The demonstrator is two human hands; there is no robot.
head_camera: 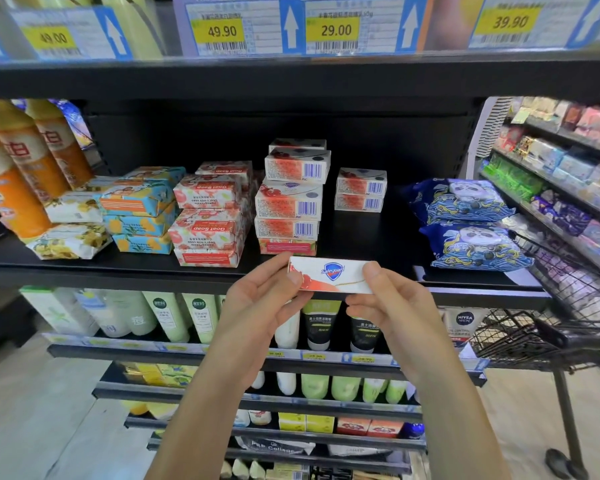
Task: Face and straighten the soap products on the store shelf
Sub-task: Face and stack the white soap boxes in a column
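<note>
The step in hand looks like facing a single item. A white soap box (329,276) with a blue shield logo is held level just in front of the shelf (395,244) edge, its long printed side turned toward the camera. The left hand (257,306) pinches its left end and the right hand (392,306) its right end, the fingers (359,302) of both curled round the box with thumbs on the front. The box is in the air, not yet resting on the shelf, just below a tall stack of like boxes (290,202) that show their barcode sides outward. A shorter stack (360,190) stands to the right of it and further back, barcodes out as well. The next move, I judge, calls for setting the held box down logo-forward at the front edge, in the bare gap between the tall stack and the blue wipes packs (465,223). The barcode-facing boxes would then need turning the same way. The shelf also carries pink goat soap bars (207,216) stacked with their print upside down, blue and yellow wrapped bars (139,209) lying askew, and orange bottles (18,168) at the far left. A wire shopping cart (534,327) stands at the right; what it holds I cannot tell.
</note>
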